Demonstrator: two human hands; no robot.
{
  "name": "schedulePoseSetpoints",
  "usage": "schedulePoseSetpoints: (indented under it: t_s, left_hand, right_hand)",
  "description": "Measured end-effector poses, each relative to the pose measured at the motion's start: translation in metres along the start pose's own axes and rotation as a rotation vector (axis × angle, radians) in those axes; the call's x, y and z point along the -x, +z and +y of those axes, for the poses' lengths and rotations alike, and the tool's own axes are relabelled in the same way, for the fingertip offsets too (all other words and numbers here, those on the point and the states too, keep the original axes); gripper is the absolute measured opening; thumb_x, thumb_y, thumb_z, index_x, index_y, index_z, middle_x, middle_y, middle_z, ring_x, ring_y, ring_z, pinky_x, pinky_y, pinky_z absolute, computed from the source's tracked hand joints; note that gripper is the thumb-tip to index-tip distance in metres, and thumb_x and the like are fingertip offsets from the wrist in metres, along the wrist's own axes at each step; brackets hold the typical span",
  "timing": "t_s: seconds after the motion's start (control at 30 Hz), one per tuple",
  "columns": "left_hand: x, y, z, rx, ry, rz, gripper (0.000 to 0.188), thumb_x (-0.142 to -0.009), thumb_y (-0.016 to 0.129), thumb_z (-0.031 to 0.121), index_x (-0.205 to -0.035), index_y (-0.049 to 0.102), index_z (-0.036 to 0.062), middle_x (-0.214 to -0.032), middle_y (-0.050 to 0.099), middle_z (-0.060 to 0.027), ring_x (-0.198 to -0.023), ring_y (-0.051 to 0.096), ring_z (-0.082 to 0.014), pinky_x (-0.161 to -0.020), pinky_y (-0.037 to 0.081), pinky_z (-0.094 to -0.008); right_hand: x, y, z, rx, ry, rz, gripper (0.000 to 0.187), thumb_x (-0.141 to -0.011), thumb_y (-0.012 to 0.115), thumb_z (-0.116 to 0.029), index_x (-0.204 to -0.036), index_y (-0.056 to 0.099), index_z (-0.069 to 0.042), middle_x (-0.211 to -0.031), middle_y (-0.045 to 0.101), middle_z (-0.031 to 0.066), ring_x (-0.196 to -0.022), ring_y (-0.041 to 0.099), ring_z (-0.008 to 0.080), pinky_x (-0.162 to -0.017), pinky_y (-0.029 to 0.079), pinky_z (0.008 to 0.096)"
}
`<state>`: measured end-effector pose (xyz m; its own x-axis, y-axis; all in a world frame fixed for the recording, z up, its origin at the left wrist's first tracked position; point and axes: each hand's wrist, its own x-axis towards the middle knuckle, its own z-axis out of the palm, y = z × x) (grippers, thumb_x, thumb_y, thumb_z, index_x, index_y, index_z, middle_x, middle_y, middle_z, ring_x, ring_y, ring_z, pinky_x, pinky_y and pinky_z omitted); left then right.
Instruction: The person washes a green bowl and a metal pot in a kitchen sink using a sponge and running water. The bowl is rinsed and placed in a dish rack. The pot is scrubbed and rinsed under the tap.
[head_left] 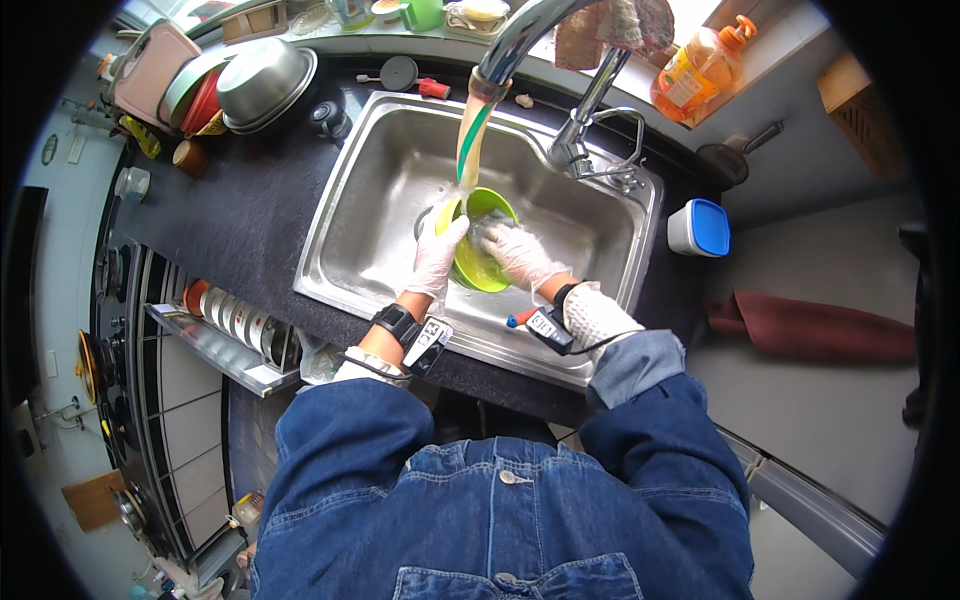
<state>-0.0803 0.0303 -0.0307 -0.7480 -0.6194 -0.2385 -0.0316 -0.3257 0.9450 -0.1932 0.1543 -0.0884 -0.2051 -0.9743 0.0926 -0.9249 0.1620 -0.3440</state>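
Note:
A lime-green bowl [487,270] is tilted in the steel sink [370,190], under the end of a pale hose with a green stripe [474,135] on the tap. My left hand [437,255], in a clear glove, grips the bowl's left rim. Inside the bowl is my gloved right hand [520,257], its fingers bent against the inner wall amid whitish suds or water. Whether those fingers hold a small cloth or only foam cannot be made out.
The curved tap [520,45] arches over the sink from behind. A white tub with a blue lid [700,228] stands at the right, below an orange soap bottle [700,75]. Metal bowls [265,85] are stacked back left; an open rack drawer [225,345] holds plates.

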Motion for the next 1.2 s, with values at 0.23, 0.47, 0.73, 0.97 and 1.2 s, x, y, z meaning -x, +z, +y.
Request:
schedulePoseSetpoints:
  t_s: [0.23, 0.47, 0.73, 0.97, 1.2]
  left_hand:
    - [0.005, -0.004, 0.002, -0.329, 0.108, 0.179, 0.051, -0.081, 0.061, 0.014, -0.126, 0.043, 0.0004, -0.119, 0.052, -0.0129, -0.109, 0.05, -0.0206, -0.093, 0.039, -0.0302]
    - [0.004, -0.033, 0.003, -0.412, 0.361, 0.265, 0.055, -0.077, 0.063, 0.021, -0.126, 0.045, 0.003, -0.11, 0.058, -0.0193, -0.098, 0.057, -0.0302, -0.088, 0.043, -0.036]
    - [0.04, -0.04, 0.045, -1.145, 0.468, 0.264, 0.074, -0.069, 0.069, 0.019, -0.134, 0.035, 0.0049, -0.111, 0.047, -0.0199, -0.097, 0.048, -0.0321, -0.08, 0.045, -0.0395]
    - [0.066, -0.076, 0.078, -1.392, 1.052, 0.089, 0.08, -0.063, 0.073, 0.024, -0.131, 0.033, 0.0106, -0.115, 0.042, -0.0202, -0.1, 0.046, -0.0362, -0.079, 0.048, -0.0423]
    - [0.104, -0.092, 0.1, -1.611, 1.423, -0.019, 0.048, -0.075, 0.057, 0.015, -0.122, 0.047, 0.0197, -0.115, 0.042, -0.0158, -0.106, 0.046, -0.0319, -0.088, 0.048, -0.0425]
  right_hand:
    - [-0.023, -0.003, -0.07, -1.719, 0.508, -0.11, 0.04, -0.084, 0.053, -0.006, -0.122, 0.048, -0.001, -0.118, 0.052, 0.0079, -0.11, 0.047, 0.0171, -0.093, 0.039, 0.029]
    - [-0.001, -0.01, -0.047, -0.64, -0.075, -0.118, 0.028, -0.082, 0.055, -0.009, -0.109, 0.062, -0.006, -0.101, 0.065, 0.0108, -0.091, 0.059, 0.0185, -0.086, 0.043, 0.0285]
    - [0.013, 0.003, 0.002, -0.343, 0.497, 0.299, 0.014, -0.067, 0.064, -0.004, -0.078, 0.067, -0.012, -0.079, 0.061, 0.0095, -0.081, 0.058, 0.0269, -0.073, 0.046, 0.0339]
    - [0.035, -0.024, -0.016, -0.387, 0.445, 0.245, 0.014, -0.07, 0.061, -0.002, -0.08, 0.066, -0.012, -0.081, 0.061, 0.0086, -0.084, 0.057, 0.0267, -0.075, 0.046, 0.0336]
    - [0.039, -0.035, -0.04, -0.42, 0.374, 0.247, 0.014, -0.071, 0.058, 0.002, -0.078, 0.065, -0.007, -0.075, 0.06, 0.0113, -0.071, 0.059, 0.0252, -0.064, 0.046, 0.0336]
